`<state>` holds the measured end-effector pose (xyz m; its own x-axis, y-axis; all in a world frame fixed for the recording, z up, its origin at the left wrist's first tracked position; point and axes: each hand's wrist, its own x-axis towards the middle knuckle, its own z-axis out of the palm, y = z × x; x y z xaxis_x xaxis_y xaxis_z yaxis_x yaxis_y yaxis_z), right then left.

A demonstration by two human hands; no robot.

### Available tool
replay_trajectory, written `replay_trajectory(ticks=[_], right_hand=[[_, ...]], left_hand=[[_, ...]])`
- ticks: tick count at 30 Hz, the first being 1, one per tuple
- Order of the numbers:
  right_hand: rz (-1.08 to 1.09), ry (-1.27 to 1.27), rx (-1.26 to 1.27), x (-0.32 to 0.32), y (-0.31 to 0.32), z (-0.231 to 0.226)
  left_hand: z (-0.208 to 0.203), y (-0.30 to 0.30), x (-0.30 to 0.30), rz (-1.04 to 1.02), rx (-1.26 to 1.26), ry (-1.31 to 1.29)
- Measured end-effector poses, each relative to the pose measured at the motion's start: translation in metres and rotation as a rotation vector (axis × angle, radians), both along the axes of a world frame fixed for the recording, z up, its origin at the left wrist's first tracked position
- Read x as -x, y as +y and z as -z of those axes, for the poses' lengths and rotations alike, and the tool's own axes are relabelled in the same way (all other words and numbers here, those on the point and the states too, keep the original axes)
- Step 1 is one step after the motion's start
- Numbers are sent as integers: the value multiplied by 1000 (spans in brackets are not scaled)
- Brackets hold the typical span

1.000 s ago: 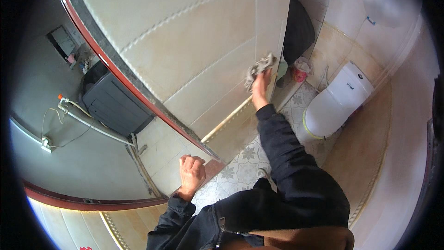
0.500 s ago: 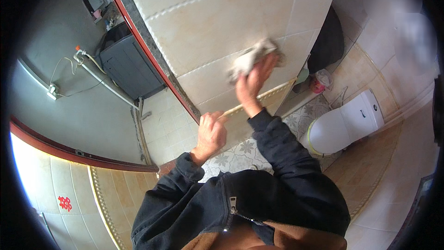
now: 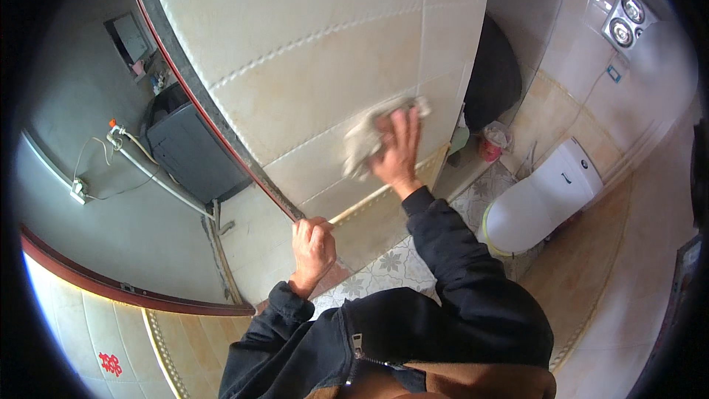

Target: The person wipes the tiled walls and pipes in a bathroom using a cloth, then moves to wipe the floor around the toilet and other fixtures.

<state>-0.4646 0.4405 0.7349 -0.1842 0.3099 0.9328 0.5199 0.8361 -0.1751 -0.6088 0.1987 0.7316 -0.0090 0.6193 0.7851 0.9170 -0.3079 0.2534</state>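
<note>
My right hand lies with its fingers stretched over a crumpled off-white cloth, pressing it to the cream tiled wall. Most of the cloth bunches out to the left of the fingers, and a corner shows above them. Below it runs a raised yellowish border strip. My left hand is closed, knuckles up, at the wall's left corner beside the lower end of the dark red door frame. What its fingers grip, if anything, is hidden.
Right of the wall stand a white toilet, a pinkish-red bucket and a large dark rounded object. Through the doorway is a grey cabinet-like box with a white pipe. Patterned tiles cover the floor.
The whole view has shifted, with the wall sliding left and down. My right hand has moved with the cloth over the tiles, and its fingers point more upward. My left hand stays at the corner.
</note>
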Motion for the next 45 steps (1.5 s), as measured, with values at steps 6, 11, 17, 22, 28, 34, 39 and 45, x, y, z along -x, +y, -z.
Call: replay_trajectory(ticks=[6,11,17,22,28,34,39,45], right_hand=[[-34,601,399,-66,120,-59],[-339,867,552,-65,134,-118],[-29,293,47,27,6,-122],[-111,-125,-322,82,-85,-95],[-338,-366,-481,72,-77,-74],[-11,-46,-229,17,-10,-126],[91,305,56,-41,88,-174],[-78,555,204,-44,110,-240]], left_hand=[[-3,12,-16,102,64,-8],[-14,21,-30,164,-1,-6],[-42,30,-28,90,-224,-83],[-43,21,-19,-9,-384,-43],[-43,11,-7,-80,-287,-32],[-59,10,-11,-54,-237,9],[-71,16,-21,-10,-179,32],[-99,33,-27,51,-223,54]])
